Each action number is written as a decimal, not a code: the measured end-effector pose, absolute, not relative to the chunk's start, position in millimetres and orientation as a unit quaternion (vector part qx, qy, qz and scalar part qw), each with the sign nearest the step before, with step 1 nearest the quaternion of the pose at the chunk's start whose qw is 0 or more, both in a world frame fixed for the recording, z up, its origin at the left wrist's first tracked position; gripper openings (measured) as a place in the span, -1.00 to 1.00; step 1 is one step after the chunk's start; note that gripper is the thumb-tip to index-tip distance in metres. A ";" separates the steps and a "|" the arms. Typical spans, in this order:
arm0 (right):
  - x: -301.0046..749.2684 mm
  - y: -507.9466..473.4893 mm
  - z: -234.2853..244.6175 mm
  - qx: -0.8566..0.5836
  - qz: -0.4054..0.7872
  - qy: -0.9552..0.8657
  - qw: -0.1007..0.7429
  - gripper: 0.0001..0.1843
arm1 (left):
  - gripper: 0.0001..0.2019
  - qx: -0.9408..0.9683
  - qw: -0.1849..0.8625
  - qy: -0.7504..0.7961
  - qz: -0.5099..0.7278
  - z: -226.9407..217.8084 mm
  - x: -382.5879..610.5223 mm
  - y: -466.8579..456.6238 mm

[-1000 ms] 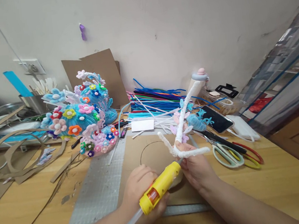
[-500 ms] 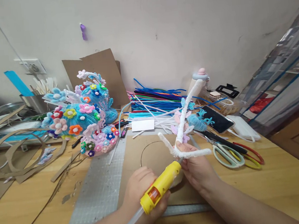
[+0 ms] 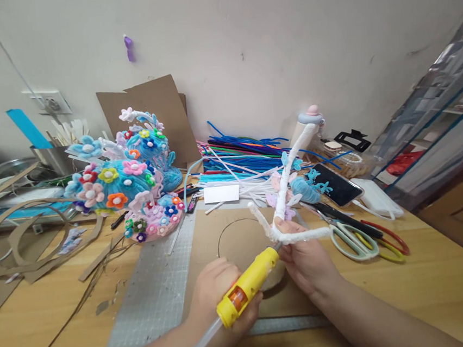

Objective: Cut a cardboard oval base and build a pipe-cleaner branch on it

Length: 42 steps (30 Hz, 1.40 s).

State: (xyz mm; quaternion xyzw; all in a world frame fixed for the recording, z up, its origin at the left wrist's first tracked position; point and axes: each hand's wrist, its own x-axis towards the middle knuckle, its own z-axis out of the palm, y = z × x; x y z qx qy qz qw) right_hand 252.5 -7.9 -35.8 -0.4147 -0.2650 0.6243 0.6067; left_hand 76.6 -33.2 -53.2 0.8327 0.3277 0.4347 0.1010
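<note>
Over the flat brown cardboard sheet (image 3: 203, 233), our left hand (image 3: 214, 287) grips a yellow plastic glue gun (image 3: 253, 278); our right hand (image 3: 309, 262) pinches a fuzzy white three-armed stick (image 3: 282, 191).

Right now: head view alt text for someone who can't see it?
A person's left hand holds a yellow glue gun pointed at a white branched stem in the right hand. Below is a cardboard sheet on a gray cutting mat; behind, flower-covered blue crafts and colorful pipe cleaners.
</note>
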 end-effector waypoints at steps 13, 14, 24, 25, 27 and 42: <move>251.4 -6.3 -28.6 -0.419 0.608 -0.262 0.622 -0.58 | -0.74 0.842 0.061 0.354 0.401 -44.8 76.7 -33.8; 251.3 -6.3 -28.6 -0.420 0.606 -0.262 0.623 -0.57 | -0.74 0.842 0.059 0.357 0.400 -44.2 76.7 -34.1; 250.9 -5.9 -27.0 -0.422 0.597 -0.271 0.627 -0.54 | -0.76 0.837 0.038 0.365 0.405 -42.6 76.8 -34.7; 251.0 -5.9 -27.3 -0.420 0.597 -0.272 0.627 -0.55 | -0.76 0.837 0.043 0.362 0.408 -43.0 76.9 -34.5; 251.7 -5.9 -28.1 -0.416 0.599 -0.273 0.628 -0.56 | -0.77 0.834 0.057 0.351 0.421 -42.8 76.5 -34.6; 252.3 -5.9 -32.3 -0.393 0.608 -0.283 0.629 -0.58 | -0.93 0.841 0.094 0.308 0.435 -37.4 73.3 -35.4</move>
